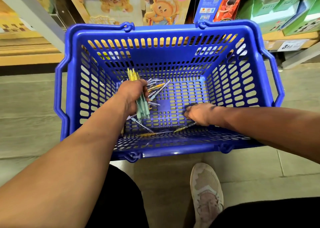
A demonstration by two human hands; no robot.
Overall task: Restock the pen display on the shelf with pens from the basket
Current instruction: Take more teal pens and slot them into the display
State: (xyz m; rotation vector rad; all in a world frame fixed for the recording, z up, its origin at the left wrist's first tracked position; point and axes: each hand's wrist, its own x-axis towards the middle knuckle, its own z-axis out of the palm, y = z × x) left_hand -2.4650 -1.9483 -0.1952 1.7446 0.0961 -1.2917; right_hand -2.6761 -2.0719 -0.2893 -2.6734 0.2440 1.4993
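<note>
Clutching a bundle of pens (142, 101) over the basket's (156, 153) left side, the left hand (132, 96) could spill some if overfilled, while the right hand (199, 113), fingers curled together near the front wall, reaches for loose pens (184, 127) on the bottom

one basket (162, 56), two hands, many pens (156, 89)
</note>
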